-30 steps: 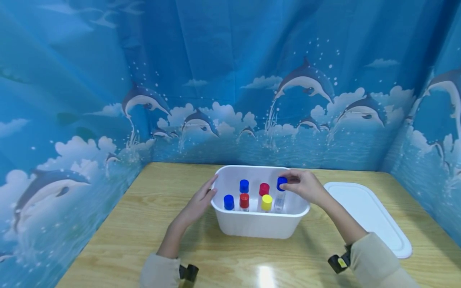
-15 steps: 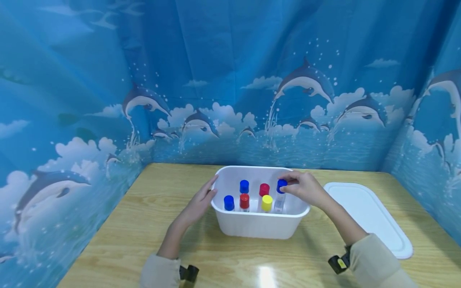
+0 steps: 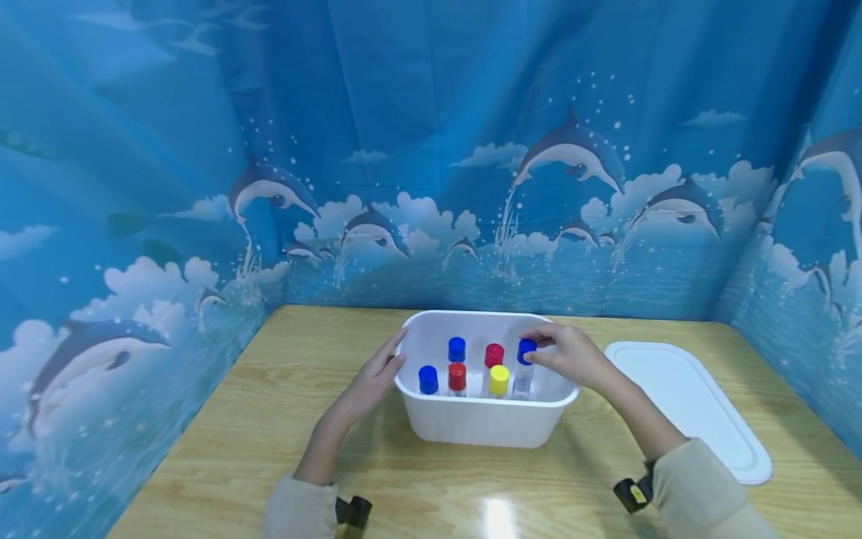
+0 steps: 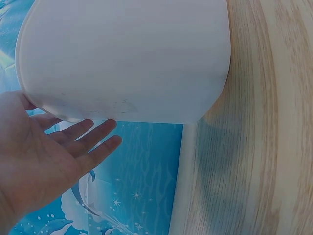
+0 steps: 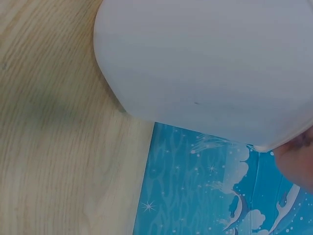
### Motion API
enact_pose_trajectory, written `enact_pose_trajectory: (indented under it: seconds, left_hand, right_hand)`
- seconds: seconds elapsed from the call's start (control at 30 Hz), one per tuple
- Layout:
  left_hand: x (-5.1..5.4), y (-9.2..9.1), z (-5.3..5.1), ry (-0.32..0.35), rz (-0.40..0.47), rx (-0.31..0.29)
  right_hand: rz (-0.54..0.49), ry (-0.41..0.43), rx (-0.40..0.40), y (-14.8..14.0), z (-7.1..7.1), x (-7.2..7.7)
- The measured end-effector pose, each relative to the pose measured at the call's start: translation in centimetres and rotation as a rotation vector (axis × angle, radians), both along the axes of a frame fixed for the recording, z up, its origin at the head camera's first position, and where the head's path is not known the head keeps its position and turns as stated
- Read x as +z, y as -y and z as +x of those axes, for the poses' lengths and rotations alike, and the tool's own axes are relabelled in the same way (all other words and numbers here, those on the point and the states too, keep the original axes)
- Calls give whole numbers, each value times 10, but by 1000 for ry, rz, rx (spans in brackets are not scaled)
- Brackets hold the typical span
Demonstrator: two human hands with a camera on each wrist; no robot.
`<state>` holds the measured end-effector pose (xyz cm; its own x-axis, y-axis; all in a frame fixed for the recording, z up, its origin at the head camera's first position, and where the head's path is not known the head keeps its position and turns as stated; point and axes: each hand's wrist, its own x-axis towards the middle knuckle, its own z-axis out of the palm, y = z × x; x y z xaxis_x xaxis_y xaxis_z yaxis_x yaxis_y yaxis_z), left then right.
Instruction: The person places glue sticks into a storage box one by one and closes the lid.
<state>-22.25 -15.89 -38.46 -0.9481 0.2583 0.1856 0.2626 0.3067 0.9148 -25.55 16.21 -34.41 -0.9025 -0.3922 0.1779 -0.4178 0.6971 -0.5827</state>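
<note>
A white plastic bin [image 3: 482, 421] stands on the table. Inside it my right hand [image 3: 567, 353] pinches the blue cap of a clear bottle [image 3: 522, 380], which is upright at the bin's right end. My left hand [image 3: 369, 382] rests against the bin's left rim with its fingers fairly straight, as the left wrist view also shows. Other capped bottles stand to the left: a yellow-capped bottle [image 3: 499, 380], two red-capped bottles [image 3: 457, 376] and two blue-capped bottles [image 3: 428, 379]. Their lower parts are mostly hidden by the bin wall. Only an edge of my right hand [image 5: 297, 159] shows in the right wrist view.
A flat white lid [image 3: 687, 408] lies on the wooden table [image 3: 222, 427], right of the bin. Behind and at both sides hangs a blue dolphin-print curtain [image 3: 431, 150]. Each wrist carries a small black camera [image 3: 633, 494].
My right hand has lowered the blue-capped bottle slightly inside the bin. My left hand has stayed at the rim, and the other bottles stand where they were.
</note>
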Motion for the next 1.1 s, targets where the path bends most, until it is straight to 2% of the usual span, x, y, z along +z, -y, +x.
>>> enact_pose_trajectory:
  seconds: [0.27,0.7,0.97,1.03,1.1]
  left_hand:
    - [2,0,2,-13,-17,5]
    - [0,0,1,-17,-15,6]
    - [1,0,1,-21,-8,0]
    - [8,-2,7,-18,-5,-3]
    - [9,-1,7,-20,3,-8]
  right_hand:
    - [-5,-27,5,0,1,-1]
    - [-47,-15,-15,0,3,0]
    - [-178,-18,-36,-7,5,1]
    - [-227,-8,-53,-12,6,3]
    - [-277,3,-70,-18,10,8]
